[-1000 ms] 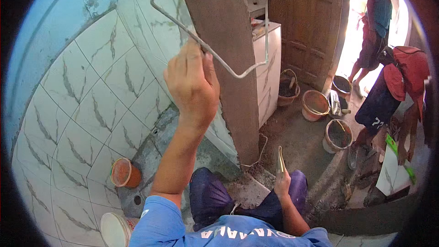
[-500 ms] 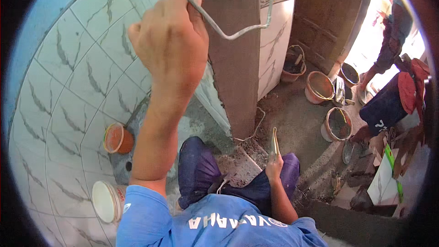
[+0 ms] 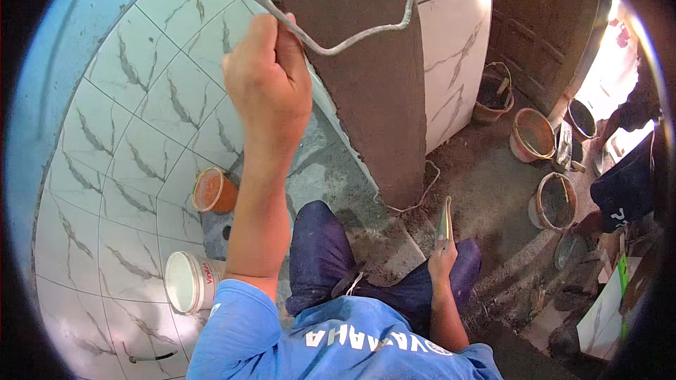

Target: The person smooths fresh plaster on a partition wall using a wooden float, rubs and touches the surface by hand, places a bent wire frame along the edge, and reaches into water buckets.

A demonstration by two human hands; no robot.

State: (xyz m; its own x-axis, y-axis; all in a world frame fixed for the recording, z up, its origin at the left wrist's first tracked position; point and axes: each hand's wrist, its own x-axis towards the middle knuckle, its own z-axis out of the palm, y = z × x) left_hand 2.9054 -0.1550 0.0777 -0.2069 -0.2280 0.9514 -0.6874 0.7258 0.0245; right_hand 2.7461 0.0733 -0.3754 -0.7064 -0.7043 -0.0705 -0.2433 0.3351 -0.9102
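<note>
My left hand point(image 3: 267, 81) pinches the bent rod point(image 3: 332, 51) in front of the pillar point(image 3: 352, 91), right hand point(image 3: 442, 260) grips a thin flat piece point(image 3: 446, 225) lower down; best hold the rod steady.

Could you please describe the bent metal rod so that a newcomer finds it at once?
Find the broad brown plastered column right of the white, grey-veined tiled wall. In front of its upper part runs a bent light-grey metal rod, pinched by the person's left hand. Unlike the thin pale cord at the column's foot, it looks stiff and sits high above the floor.
</note>
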